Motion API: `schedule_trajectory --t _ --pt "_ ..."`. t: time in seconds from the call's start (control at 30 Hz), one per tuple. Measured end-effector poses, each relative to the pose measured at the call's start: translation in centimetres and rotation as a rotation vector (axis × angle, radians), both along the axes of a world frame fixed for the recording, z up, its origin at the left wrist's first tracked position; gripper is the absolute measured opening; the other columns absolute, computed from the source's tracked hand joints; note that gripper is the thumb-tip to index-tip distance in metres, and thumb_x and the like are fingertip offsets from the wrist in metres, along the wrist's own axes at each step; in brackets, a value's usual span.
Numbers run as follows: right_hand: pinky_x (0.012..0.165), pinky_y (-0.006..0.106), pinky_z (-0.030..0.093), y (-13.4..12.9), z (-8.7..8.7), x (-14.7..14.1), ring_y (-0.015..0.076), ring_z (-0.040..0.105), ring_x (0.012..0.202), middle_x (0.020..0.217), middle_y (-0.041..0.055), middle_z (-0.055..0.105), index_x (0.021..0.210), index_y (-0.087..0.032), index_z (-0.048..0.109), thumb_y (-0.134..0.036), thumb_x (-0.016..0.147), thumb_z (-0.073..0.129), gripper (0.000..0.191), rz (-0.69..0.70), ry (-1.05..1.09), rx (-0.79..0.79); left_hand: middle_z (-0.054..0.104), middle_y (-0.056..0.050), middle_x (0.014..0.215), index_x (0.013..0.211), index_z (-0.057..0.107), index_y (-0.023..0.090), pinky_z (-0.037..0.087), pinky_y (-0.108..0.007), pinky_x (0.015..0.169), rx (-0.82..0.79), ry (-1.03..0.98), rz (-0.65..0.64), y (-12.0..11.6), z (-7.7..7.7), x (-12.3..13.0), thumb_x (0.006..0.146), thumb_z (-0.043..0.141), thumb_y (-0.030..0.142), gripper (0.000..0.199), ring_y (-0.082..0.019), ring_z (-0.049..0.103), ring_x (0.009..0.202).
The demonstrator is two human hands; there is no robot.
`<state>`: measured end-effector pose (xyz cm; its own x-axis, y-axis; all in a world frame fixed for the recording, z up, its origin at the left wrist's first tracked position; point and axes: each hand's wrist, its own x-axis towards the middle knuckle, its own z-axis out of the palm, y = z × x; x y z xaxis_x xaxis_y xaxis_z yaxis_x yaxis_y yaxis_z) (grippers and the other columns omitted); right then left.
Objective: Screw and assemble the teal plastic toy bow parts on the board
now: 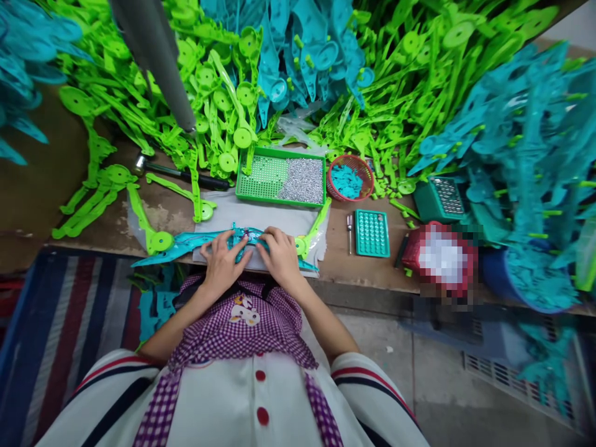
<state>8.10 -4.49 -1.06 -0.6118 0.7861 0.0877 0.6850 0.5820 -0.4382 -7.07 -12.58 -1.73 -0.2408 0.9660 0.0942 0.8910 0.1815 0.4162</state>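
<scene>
A long teal plastic part (190, 243) lies along the table's front edge on a white cloth, with lime-green arms at both ends. My left hand (222, 262) holds its middle, thumb and fingertips pressed on the teal piece. From the other side my right hand (280, 254) grips it too, its thumb close to the left one. Between the hands, some small dark and shiny details show at the part's centre, too small to name. The lime-green arm on the left (156, 241) touches the teal part; another green arm (305, 242) sits beside my right hand.
Behind the cloth (246, 214) stand a green tray (261, 177) of small metal pieces and a red basket (351, 197) of teal pieces. A hammer (186, 175) lies left. To the right are a teal grid tray (371, 233) and a red container (412, 251). Green and teal parts pile up behind.
</scene>
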Motion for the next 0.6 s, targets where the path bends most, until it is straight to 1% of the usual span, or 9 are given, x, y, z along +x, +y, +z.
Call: schedule_trajectory --t 0.13,0.23,0.3,0.43,0.53,0.6 --pt "0.08 0.036 0.041 0.1 -0.3 -0.6 0.0231 0.058 0.097 0.108 0.0111 0.066 0.1 -0.018 0.066 -0.031 0.097 0.047 0.023 -0.02 -0.046 0.029 0.058 -0.013 0.127 0.111 0.074 0.028 0.029 -0.045 0.09 -0.021 -0.017 -0.014 0.5 0.9 -0.5 0.096 0.052 0.035 0.028 -0.031 0.047 0.118" --pt "0.078 0.035 0.04 -0.1 -0.5 -0.4 0.0227 0.057 0.096 0.107 0.0111 0.065 0.096 -0.019 0.067 -0.031 0.097 0.046 0.024 0.005 -0.052 0.057 0.063 -0.011 0.116 0.103 0.077 0.028 0.029 -0.045 0.086 -0.037 -0.026 -0.017 1.4 1.2 -1.2 0.095 0.055 0.034 0.024 -0.03 0.048 0.112" --pt "0.08 0.035 0.04 -0.3 -0.6 -0.1 0.0224 0.056 0.097 0.107 0.011 0.065 0.097 -0.019 0.067 -0.031 0.098 0.044 0.026 0.034 -0.049 0.09 0.064 -0.01 0.107 0.097 0.078 0.027 0.029 -0.044 0.084 -0.049 -0.039 -0.039 2.1 1.1 -1.8 0.093 0.057 0.035 0.022 -0.029 0.049 0.108" --pt "0.088 0.036 0.038 -0.7 -0.7 0.6 0.0215 0.056 0.101 0.108 0.0105 0.067 0.107 -0.02 0.067 -0.029 0.099 0.042 0.028 0.07 -0.054 0.171 0.064 -0.008 0.097 0.088 0.078 0.026 0.028 -0.043 0.083 -0.056 -0.061 -0.124 3.3 0.9 -2.8 0.092 0.059 0.034 0.021 -0.027 0.05 0.103" --pt "0.093 0.037 0.037 -0.9 -0.8 0.9 0.0211 0.057 0.103 0.108 0.01 0.069 0.109 -0.02 0.067 -0.029 0.099 0.043 0.028 0.09 -0.062 0.213 0.063 -0.008 0.097 0.086 0.077 0.026 0.027 -0.044 0.086 -0.027 -0.037 -0.169 3.8 0.8 -3.2 0.09 0.062 0.034 0.018 -0.028 0.049 0.104" --pt "0.095 0.037 0.037 -0.9 -0.8 1.1 0.0206 0.059 0.105 0.109 0.0098 0.07 0.11 -0.019 0.067 -0.028 0.099 0.043 0.028 0.106 -0.066 0.235 0.062 -0.009 0.103 0.09 0.077 0.026 0.027 -0.045 0.088 -0.008 -0.012 -0.191 3.9 0.8 -3.2 0.089 0.063 0.033 0.016 -0.028 0.048 0.106"
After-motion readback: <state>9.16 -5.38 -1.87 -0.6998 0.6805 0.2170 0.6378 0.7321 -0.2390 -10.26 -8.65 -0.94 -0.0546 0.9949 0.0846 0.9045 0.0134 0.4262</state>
